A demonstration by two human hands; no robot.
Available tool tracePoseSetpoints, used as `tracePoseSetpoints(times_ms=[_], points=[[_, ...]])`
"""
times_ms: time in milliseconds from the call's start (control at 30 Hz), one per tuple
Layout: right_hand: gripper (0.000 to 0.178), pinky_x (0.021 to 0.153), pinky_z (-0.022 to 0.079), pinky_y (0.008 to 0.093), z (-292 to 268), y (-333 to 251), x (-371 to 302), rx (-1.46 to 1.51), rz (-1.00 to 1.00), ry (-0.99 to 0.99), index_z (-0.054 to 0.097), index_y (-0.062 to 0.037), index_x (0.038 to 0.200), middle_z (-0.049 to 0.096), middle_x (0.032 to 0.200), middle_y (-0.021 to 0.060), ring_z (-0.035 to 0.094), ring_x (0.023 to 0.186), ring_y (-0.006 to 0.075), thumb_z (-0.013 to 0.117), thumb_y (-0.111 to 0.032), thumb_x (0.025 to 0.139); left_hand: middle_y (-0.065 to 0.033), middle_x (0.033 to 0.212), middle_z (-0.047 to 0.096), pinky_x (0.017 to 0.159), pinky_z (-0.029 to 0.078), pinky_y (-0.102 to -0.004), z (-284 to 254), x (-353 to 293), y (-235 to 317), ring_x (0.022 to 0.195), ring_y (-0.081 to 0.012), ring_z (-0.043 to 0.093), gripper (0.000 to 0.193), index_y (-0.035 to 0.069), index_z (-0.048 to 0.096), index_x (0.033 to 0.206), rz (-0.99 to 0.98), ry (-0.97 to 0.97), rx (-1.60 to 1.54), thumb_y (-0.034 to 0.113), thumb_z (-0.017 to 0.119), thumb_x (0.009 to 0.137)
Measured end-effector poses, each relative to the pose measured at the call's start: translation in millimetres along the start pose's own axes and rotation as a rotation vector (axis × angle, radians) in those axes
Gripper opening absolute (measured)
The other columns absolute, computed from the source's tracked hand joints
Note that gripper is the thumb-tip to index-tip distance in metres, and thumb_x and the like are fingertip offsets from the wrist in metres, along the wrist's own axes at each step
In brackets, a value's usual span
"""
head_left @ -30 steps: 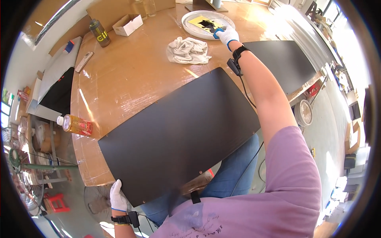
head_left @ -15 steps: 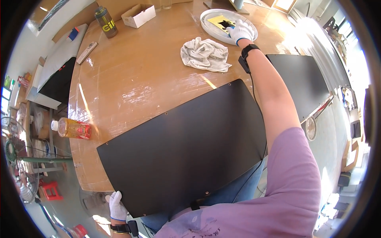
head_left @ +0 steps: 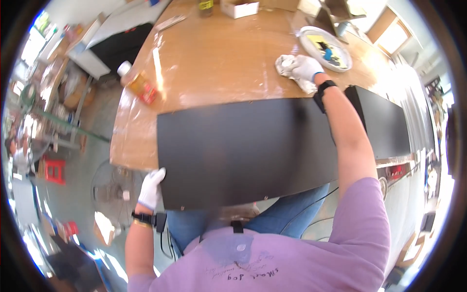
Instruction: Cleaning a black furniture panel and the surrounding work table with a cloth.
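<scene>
Black panel [head_left: 243, 151] steadied at its edge by the pinching left grip [head_left: 152, 188], bunch the white cloth [head_left: 283, 65] evenly under the right grip [head_left: 306, 68] (closed or not, I cannot tell).

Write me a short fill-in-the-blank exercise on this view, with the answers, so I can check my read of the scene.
The left hand touches the ____ end of the nearer black panel.
The right hand touches the crumpled cloth, which lies to the ____ of the bottle.
The cap on the bottle is ____.
The sheet in the shallow tray is ____ under its dark patches.
Missing words: left; right; white; yellow.
</scene>
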State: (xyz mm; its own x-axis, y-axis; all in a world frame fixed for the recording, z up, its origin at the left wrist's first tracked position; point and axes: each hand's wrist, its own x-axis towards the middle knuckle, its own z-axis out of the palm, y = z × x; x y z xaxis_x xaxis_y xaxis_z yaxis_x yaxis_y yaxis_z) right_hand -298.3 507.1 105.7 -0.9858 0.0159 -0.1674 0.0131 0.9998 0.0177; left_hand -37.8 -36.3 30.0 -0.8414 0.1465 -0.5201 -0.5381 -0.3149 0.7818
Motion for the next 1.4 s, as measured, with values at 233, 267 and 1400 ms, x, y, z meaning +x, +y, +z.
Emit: tracePoseSetpoints(times_ms=[233, 267, 1400], points=[[0.056, 0.083, 0.052, 0.0292, -45.6, -49.7, -97.1, 1.032, -0.164, 0.148, 0.059, -0.0025, 0.121, 0.069, 0.101, 0.0134, 0.066, 0.087, 0.0212, 0.072, -0.019, 0.070, -0.0053, 0.097, 0.068, 0.076, 0.051, -0.0286, -11.2, 17.2, -9.9, 0.085, -0.0130, 0.064, 0.032, 0.000, 0.065, 0.107, 0.017, -0.061, 0.019, 0.030, 0.061, 0.095], [0.058, 0.086, 0.052, 0.0296, -42.1, -68.5, -116.4, 0.902, -0.184, 0.200, 0.058, -0.0023, 0.123, 0.068, 0.103, 0.0135, 0.066, 0.092, 0.0214, 0.073, -0.018, 0.069, -0.0050, 0.097, 0.068, 0.075, 0.051, -0.0279, -16.3, 14.7, -11.1, 0.084, -0.0126, 0.064, 0.035, 0.001, 0.065, 0.108, 0.023, -0.060, 0.028, 0.033, 0.060, 0.096], [0.033, 0.087, 0.050, 0.0389, 48.2, 47.4, -141.9, 0.288, 0.552, 0.557, 0.066, -0.0029, 0.100, 0.068, 0.102, 0.0190, 0.064, 0.099, 0.0338, 0.061, -0.032, 0.087, -0.0069, 0.103, 0.069, 0.079, 0.052, -0.0261, -16.9, 14.7, -8.4, 0.088, -0.0140, 0.065, 0.029, -0.004, 0.063, 0.114, 0.068, -0.144, 0.095, 0.013, 0.067, 0.091]])
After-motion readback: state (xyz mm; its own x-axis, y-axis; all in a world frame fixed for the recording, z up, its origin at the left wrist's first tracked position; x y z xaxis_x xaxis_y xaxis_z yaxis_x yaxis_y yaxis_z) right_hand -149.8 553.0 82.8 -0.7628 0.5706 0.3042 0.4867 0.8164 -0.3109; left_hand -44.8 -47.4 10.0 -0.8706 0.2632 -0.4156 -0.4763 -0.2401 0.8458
